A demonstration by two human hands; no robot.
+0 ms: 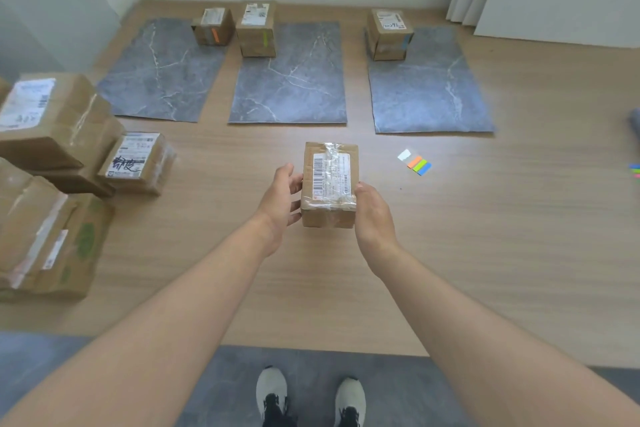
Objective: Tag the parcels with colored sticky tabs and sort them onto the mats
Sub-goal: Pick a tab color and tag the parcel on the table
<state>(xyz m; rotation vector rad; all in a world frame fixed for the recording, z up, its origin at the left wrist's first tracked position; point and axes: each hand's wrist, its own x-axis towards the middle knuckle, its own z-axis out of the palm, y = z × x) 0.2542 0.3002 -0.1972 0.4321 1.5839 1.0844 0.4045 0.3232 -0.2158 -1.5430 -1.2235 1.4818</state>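
The small brown parcel (329, 184), bound in clear tape with a white barcode label on top, is held above the wooden table (485, 236) between both hands. The right hand (374, 215) grips its right side with the thumb on the top edge; its fingers are hidden under the box. The left hand (282, 198) is loosely spread, fingertips against the left side. Beyond the right hand lies a strip of sticky tabs (415, 163). Farther ahead lie 3 grey mats (291, 90). The label text is too blurred to read.
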